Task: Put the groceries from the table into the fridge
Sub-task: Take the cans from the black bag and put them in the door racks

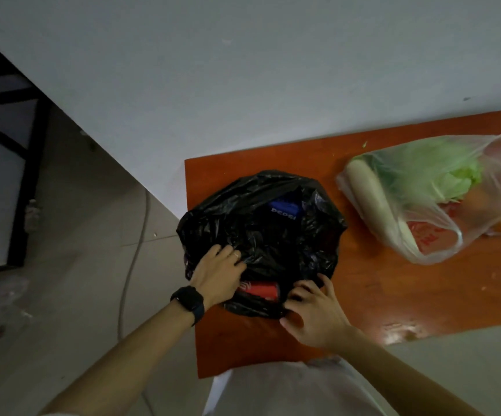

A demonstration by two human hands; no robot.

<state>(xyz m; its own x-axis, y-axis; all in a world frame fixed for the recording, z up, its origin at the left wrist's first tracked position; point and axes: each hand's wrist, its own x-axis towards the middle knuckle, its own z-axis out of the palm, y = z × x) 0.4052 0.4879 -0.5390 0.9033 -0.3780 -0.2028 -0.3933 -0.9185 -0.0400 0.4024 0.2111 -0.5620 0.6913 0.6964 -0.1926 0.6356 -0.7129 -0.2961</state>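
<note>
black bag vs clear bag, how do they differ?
The black bag is opaque; the clear bag is see-through. The black bag holds a blue Pepsi can and a red can; the clear bag holds cabbage and a white radish. The left hand and right hand grip the black bag; the clear bag lies untouched. Both sit on the table.

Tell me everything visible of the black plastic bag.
The black plastic bag is thin, glossy and crumpled, slumped on the left end of the orange table. Gaps in it show a blue Pepsi can at the far side and a red can near the person. The left hand grips its left folds; the right hand pinches its near edge.
</note>
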